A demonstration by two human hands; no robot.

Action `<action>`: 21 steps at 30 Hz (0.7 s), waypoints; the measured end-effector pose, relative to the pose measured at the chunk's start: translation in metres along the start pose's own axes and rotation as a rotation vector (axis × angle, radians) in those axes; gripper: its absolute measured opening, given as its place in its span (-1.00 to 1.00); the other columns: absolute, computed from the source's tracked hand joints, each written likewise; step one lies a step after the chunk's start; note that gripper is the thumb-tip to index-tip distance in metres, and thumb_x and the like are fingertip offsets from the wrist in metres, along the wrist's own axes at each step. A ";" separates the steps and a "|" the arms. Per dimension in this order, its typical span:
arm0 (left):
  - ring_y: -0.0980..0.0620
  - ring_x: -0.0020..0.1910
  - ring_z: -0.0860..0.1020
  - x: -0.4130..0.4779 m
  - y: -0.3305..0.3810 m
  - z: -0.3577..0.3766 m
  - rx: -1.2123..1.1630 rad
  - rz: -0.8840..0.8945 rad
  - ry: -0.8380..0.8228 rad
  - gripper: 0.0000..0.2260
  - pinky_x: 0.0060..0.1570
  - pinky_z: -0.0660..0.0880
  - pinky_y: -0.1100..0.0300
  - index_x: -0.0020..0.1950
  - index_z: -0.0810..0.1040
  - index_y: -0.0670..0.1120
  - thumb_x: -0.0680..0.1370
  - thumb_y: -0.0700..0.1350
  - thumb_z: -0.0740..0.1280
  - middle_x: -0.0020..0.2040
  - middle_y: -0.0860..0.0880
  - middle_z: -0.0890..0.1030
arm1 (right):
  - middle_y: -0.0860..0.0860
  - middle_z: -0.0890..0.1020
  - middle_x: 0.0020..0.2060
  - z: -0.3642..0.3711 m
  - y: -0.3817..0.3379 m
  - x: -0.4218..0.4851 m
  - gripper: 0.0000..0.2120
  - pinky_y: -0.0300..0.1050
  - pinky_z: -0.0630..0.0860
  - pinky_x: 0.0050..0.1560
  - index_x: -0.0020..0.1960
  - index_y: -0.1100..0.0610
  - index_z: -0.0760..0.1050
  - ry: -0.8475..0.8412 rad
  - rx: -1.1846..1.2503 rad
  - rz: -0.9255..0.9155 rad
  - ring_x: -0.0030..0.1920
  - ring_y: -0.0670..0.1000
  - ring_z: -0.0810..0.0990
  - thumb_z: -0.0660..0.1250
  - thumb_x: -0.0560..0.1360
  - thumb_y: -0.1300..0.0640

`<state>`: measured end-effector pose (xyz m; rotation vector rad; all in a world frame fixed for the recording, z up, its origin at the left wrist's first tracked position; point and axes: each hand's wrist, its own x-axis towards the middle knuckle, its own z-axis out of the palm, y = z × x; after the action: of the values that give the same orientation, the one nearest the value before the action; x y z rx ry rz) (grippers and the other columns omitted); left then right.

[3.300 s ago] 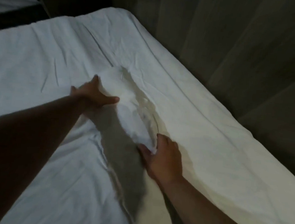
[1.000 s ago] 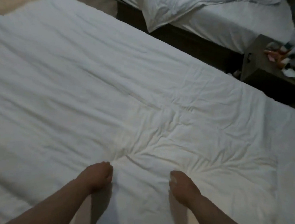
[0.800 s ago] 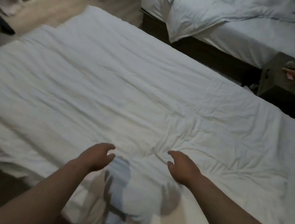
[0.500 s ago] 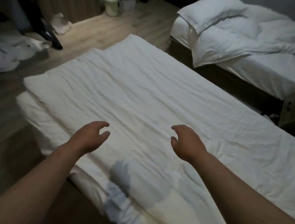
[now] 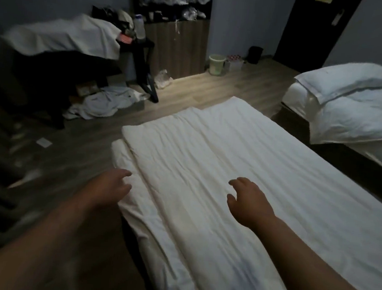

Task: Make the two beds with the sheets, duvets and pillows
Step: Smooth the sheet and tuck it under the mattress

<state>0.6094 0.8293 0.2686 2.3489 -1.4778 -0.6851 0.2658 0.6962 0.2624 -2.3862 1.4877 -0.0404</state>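
**Q:** So, how many beds, and where?
**A:** Two. The near bed [image 5: 154, 238] is at frame centre, with one duvet [image 5: 207, 160] spread flat on it. The second bed [image 5: 300, 101] is at the right edge, bearing one pillow [image 5: 352, 82].
**Q:** Hands?
**A:** Two, both empty, with fingers loosely curled. The left hand [image 5: 110, 187] is at the near bed's left edge and the right hand [image 5: 247, 200] is over the duvet (contact not discernible). One linen heap [image 5: 106, 102] lies on the floor, left.

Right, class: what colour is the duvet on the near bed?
Plain white duvet, seen in head view.

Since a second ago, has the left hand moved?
Yes: the left hand has lifted off the duvet and shifted left, now open beside its edge.
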 end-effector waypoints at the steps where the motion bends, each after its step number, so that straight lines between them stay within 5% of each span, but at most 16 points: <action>1: -0.11 0.23 0.54 -0.005 -0.005 -0.010 -0.001 -0.020 0.026 -0.58 0.26 0.43 0.10 0.34 0.54 -0.19 0.52 -0.05 0.41 0.29 -0.17 0.56 | 0.00 0.37 0.44 -0.003 -0.007 0.004 -0.55 -0.02 0.36 0.35 0.49 0.05 0.32 0.011 0.001 -0.022 0.40 0.07 0.36 0.18 0.62 -0.01; 6: -0.13 0.32 0.48 -0.011 -0.023 -0.051 0.003 -0.073 0.121 -0.58 0.12 0.31 0.32 0.35 0.49 -0.27 0.54 -0.14 0.41 0.34 -0.22 0.51 | -0.01 0.39 0.42 -0.012 -0.056 0.033 -0.56 -0.04 0.38 0.31 0.48 0.05 0.33 -0.006 -0.035 -0.139 0.38 0.07 0.38 0.17 0.62 0.00; 9: -0.09 0.38 0.43 0.002 -0.054 -0.076 0.013 -0.121 0.157 -0.55 0.31 0.28 0.22 0.41 0.46 -0.18 0.55 -0.11 0.40 0.40 -0.17 0.46 | -0.03 0.38 0.44 -0.011 -0.094 0.062 -0.55 -0.05 0.36 0.34 0.50 0.03 0.30 -0.046 -0.053 -0.211 0.40 0.05 0.37 0.16 0.63 -0.01; 21: 0.03 0.37 0.44 0.119 -0.241 -0.195 0.001 -0.198 0.204 -0.53 0.38 0.35 0.12 0.41 0.47 0.01 0.52 0.09 0.39 0.40 -0.02 0.49 | -0.03 0.44 0.39 0.020 -0.301 0.255 -0.54 -0.07 0.45 0.25 0.51 0.02 0.28 -0.119 -0.075 -0.306 0.34 0.02 0.45 0.15 0.63 -0.01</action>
<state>0.9407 0.8250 0.2910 2.5034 -1.1718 -0.4719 0.6469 0.5985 0.2932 -2.6053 1.0802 0.0861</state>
